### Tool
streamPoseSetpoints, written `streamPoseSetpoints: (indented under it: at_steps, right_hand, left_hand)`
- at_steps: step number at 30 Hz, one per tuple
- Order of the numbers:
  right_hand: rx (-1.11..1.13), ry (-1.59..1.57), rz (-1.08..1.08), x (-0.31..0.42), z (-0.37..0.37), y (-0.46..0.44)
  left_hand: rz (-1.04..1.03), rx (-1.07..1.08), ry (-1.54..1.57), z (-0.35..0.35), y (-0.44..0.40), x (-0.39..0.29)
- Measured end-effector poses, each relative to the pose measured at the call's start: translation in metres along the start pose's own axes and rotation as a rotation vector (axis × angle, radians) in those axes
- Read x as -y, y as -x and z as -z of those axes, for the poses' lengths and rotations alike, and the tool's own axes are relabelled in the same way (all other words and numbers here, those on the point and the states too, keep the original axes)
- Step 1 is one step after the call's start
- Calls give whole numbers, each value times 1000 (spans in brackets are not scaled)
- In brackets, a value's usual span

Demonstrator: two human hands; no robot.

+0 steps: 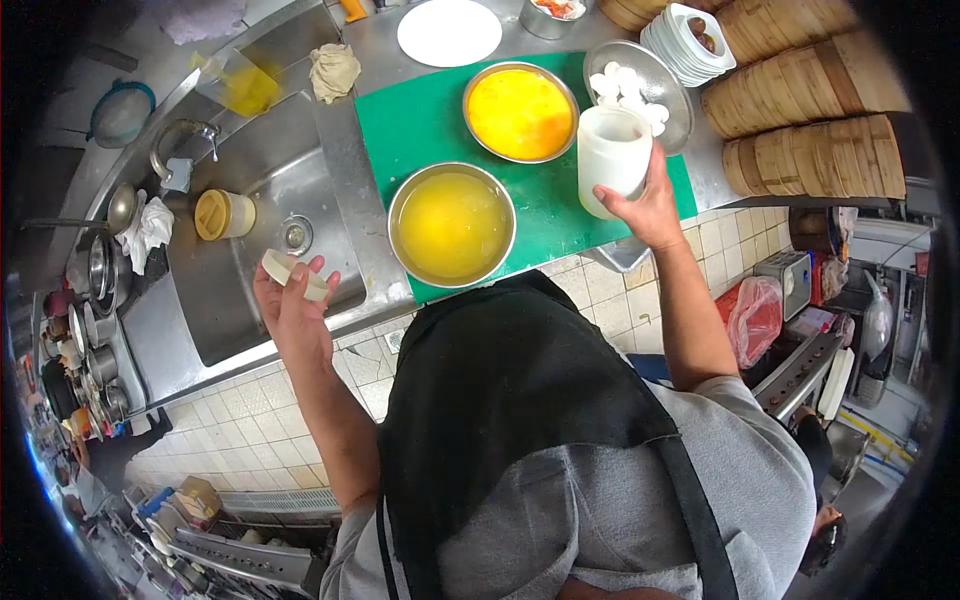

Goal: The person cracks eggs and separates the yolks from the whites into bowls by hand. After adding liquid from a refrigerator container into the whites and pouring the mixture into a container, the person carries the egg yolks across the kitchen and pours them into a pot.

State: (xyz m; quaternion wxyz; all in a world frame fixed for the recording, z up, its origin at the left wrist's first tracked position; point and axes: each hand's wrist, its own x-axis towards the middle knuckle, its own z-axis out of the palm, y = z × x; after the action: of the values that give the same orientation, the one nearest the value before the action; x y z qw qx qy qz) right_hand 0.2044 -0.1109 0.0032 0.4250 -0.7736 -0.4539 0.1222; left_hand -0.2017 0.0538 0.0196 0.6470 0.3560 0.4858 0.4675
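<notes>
In my right hand (648, 203) is a white translucent plastic jar (610, 160) with its mouth uncovered, held over the right part of the green cutting board (545, 215). My left hand (295, 305) grips a pale round lid (294, 276) above the sink's front edge. Between my hands, a steel bowl of clear yellow liquid (452, 226) stands on the board. Behind it sits a steel bowl of beaten egg (520, 110), bright orange-yellow. A steel bowl with eggshells (630, 92) is just behind the jar, partly hidden by it.
To the left is a steel sink (345, 215) with a faucet (185, 140) and a lidded tub (224, 215). Bamboo steamers (815, 160) and stacked white dishes (685, 50) line the right. At the back lie a white plate (449, 32) and a crumpled cloth (334, 73).
</notes>
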Motion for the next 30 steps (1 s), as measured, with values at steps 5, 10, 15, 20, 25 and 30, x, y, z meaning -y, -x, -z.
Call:
streamPoseSetpoints:
  at_steps: [5,10,15,20,25,30]
  right_hand:
    - [182,97,-25,24,18,-21]
    - [350,529,-14,40,29,-40]
    - [386,656,-15,53,29,-51]
    - [447,746,-66,68,29,-57]
    - [409,895,18,73,32,-62]
    - [430,980,131,86,39,-68]
  left_hand:
    - [-5,-55,0,8,0,6]
    - [-6,-54,-3,8,0,7]
    - [-8,-59,-9,11,0,8]
    - [-5,-83,-5,12,1,8]
    - [-13,-68,-18,17,-1,11]
    - [-1,-68,-2,11,1,8]
